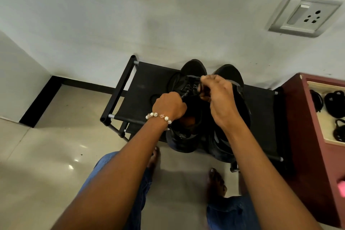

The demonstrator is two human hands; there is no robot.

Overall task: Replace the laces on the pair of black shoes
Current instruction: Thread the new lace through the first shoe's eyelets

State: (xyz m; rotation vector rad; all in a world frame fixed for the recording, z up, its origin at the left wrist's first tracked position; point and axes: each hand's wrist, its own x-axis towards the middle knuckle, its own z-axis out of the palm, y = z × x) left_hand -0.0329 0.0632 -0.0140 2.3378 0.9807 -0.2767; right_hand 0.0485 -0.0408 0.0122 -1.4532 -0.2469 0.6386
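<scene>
We stand the black shoes (188,73) on the rack (149,80) near the far wall, our left hand (169,106) and right hand (217,95) each pinching lace (192,76), keeping it taut for threading.

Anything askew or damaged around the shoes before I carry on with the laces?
Nothing stands out. Both black shoes sit side by side on the black rack, and the left hand and right hand grip the lace over the left-side shoe.
</scene>
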